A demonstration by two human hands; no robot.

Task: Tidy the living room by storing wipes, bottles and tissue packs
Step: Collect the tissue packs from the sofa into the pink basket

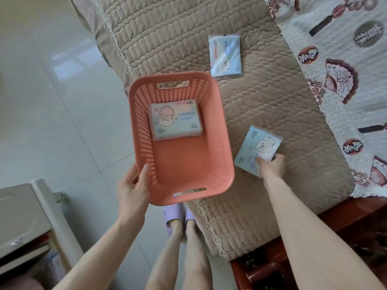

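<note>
1. Both hands are busy: the left hand [134,185] grips the near left rim of a salmon-pink plastic basket [217,143], thumb inside the slotted wall and fingers outside, holding it over the front edge of the sofa.
2. Reaching out to the right, the right hand [272,165] closes on the near corner of a pale blue tissue pack [258,146] printed with a white cartoon dog, thumb on top and fingers along its edge.
3. That pack lies tilted on the sofa's quilted beige cover [272,105], just beside the basket's right wall.
4. Inside the basket, a tissue pack with a pink cartoon print [176,120] rests flat on the floor against the far left side; the near half of the basket floor is bare.
5. A second blue dog-print pack [225,56] lies flat on the cover farther back, well apart from the hands and just beyond the basket's far right corner.
6. To the right, a patterned cloth with fan motifs [339,65] covers the sofa back.
7. Below the basket, two feet in lilac slippers [178,214] stand on the pale tiled floor [52,122].
</note>
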